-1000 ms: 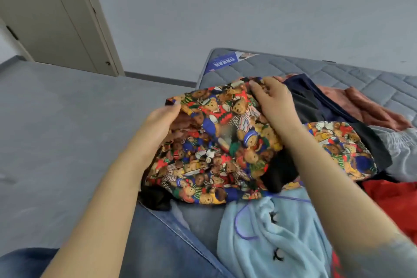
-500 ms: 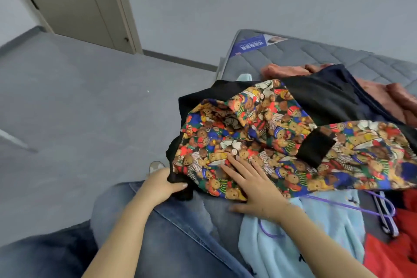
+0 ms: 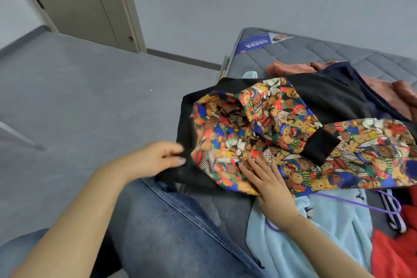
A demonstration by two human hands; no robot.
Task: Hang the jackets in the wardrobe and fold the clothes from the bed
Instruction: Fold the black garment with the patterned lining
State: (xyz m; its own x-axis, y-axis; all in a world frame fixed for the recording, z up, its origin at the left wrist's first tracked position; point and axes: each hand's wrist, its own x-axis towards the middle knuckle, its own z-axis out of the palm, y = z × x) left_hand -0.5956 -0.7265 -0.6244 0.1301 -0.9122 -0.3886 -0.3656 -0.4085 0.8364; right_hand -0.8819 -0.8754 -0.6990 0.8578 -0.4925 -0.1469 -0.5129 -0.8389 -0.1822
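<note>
Setting: grey mattress [image 3: 338, 49] heaped with clothes, door behind.
Jacket: bear-print jacket [image 3: 282, 133] lay across the mattress edge, long axis running left to right.
Left hand [image 3: 158, 158]: pinched the black hem at the jacket's left end, nearer it.
Right hand [image 3: 268, 180]: fingers straight, pressed flat on the print.
</note>
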